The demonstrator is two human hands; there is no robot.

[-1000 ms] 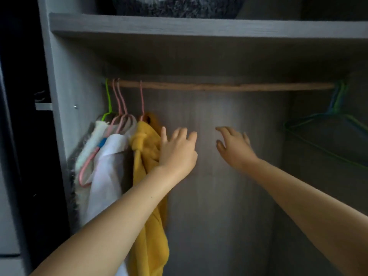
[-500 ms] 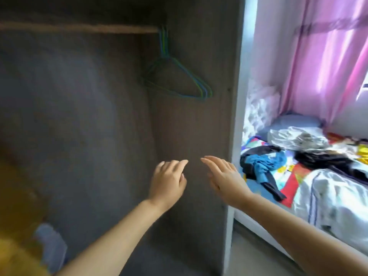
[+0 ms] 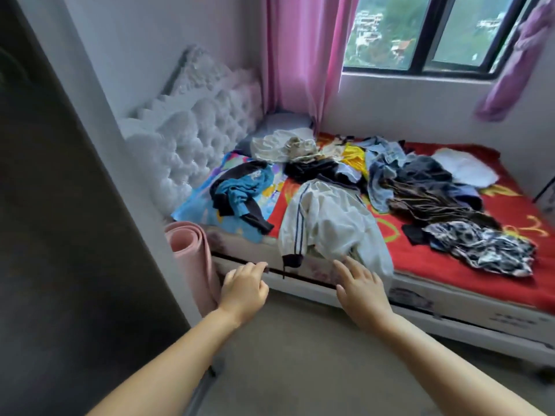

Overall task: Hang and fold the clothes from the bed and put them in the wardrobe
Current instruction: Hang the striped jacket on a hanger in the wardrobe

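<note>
Now both hands reach out empty over the floor toward the near edge of the bed (image 3: 330, 285). My left hand (image 3: 244, 288) has its fingers loosely curled around nothing; my right hand (image 3: 362, 291) is spread flat, its fingertips just short of the hem of the white jacket (image 3: 327, 223), which spills over that near edge. No cloth is held yet.

I judge the step in hand is picking the next garment, and the jacket is the obvious one: nearest, on top, and largely free of the pile. To do it well I would take it high, by the shoulders or collar rather than the dangling cuff, one hand each side, and lift straight up so the sleeves fall clear and it is ready for a hanger.

Further back, a blue and black top (image 3: 240, 190) lies toward the left edge by the headboard (image 3: 195, 130), apart from the jacket. The main heap of clothes (image 3: 420, 181) runs across the middle to the far edge, tangled together, with a patterned piece (image 3: 483, 247) toward the right. Pulling from there risks dragging neighbours along, so I leave it for later.

A pink roll (image 3: 192, 253) stands at the bed's near left corner, beside my left hand.
</note>
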